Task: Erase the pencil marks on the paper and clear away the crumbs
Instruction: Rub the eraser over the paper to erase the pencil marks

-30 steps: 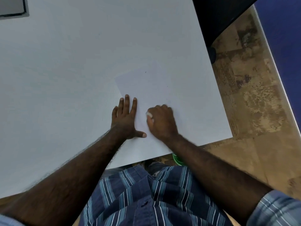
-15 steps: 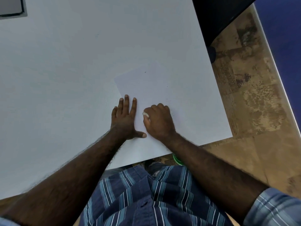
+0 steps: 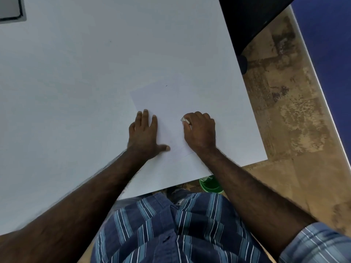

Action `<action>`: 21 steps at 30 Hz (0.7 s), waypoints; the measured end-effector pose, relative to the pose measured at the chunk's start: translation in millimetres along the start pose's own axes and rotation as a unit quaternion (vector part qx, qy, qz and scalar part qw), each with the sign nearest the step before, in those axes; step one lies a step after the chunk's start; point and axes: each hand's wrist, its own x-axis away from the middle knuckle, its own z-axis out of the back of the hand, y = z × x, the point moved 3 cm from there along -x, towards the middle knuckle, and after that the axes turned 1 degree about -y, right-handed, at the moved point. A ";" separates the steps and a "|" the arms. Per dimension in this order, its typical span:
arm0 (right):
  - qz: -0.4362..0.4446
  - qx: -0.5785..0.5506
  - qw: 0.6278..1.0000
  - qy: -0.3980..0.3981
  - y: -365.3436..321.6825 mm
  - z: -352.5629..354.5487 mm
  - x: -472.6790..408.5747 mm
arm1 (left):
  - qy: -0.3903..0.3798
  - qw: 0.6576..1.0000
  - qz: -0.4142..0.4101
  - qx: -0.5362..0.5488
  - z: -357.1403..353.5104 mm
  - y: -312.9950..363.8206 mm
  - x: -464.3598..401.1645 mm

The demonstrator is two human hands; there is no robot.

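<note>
Paper: a white rectangular sheet of paper (image 3: pixel 171 103) lies flat on the table, turned at a slight angle, near the table's front right corner; its edges are hard to tell from the surface.
Pencil marks: faint thin lines (image 3: pixel 185 150) show on the sheet between the two wrists; a tiny dark speck sits near the far edge of the sheet.
Left hand (image 3: pixel 145 133): laid flat on the sheet's left side, fingers straight and close together, thumb stretched out to the right, pressing the sheet down.
Right hand (image 3: pixel 200 130): knuckles up, fingers curled and pinching a small white eraser (image 3: pixel 185 120), which sticks out at the fingertips and touches the sheet.
Hands: apart, with a bare strip of the sheet between them.
Table: a wide white flat table (image 3: pixel 85 82) that carries the sheet.
Below the table's edge: a green round container (image 3: pixel 209 185) on the mottled brown floor (image 3: pixel 284 111).
Person: a blue striped shirt (image 3: pixel 171 228) fills the bottom of the view.
</note>
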 end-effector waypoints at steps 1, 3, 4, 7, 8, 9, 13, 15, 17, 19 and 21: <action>0.000 -0.002 1.000 0.004 -0.6 0.0 0.3 | 0.023 1.000 -0.006 0.006 4.8 4.4 -4.3; 0.002 -0.003 1.000 0.006 -0.3 -0.1 1.2 | 0.060 0.998 -0.022 0.019 11.6 13.2 -15.0; 0.005 -0.002 1.000 0.004 0.1 -0.1 1.9 | 0.064 0.997 -0.028 0.024 13.3 16.9 -20.9; 0.007 -0.004 1.000 0.000 0.8 1.2 2.2 | 0.031 0.999 -0.025 0.015 12.6 22.9 -34.5; 0.007 -0.006 1.000 0.000 -0.2 1.4 2.7 | 0.021 1.000 -0.020 0.005 11.8 23.2 -37.1; 0.009 -0.010 1.000 -0.001 -2.5 1.6 4.1 | 0.014 1.000 -0.017 -0.007 11.1 23.3 -38.8; 0.087 -0.035 0.994 -0.051 -21.1 -7.7 19.2 | 0.007 0.999 -0.018 -0.040 11.3 24.4 -41.2; 0.132 -0.013 0.989 -0.060 -23.0 -6.7 21.1 | 0.000 0.998 -0.017 -0.053 13.0 25.1 -42.2; 0.106 0.003 0.994 -0.028 -10.3 1.8 6.4 | -0.009 0.998 -0.014 -0.056 13.4 26.4 -44.0; 0.032 0.012 0.999 0.012 9.4 13.1 -13.6 | -0.015 0.998 -0.010 -0.058 13.0 27.8 -45.3; -0.011 0.010 0.999 0.030 14.5 15.7 -20.0 | -0.019 0.998 -0.008 -0.064 12.9 29.4 -46.4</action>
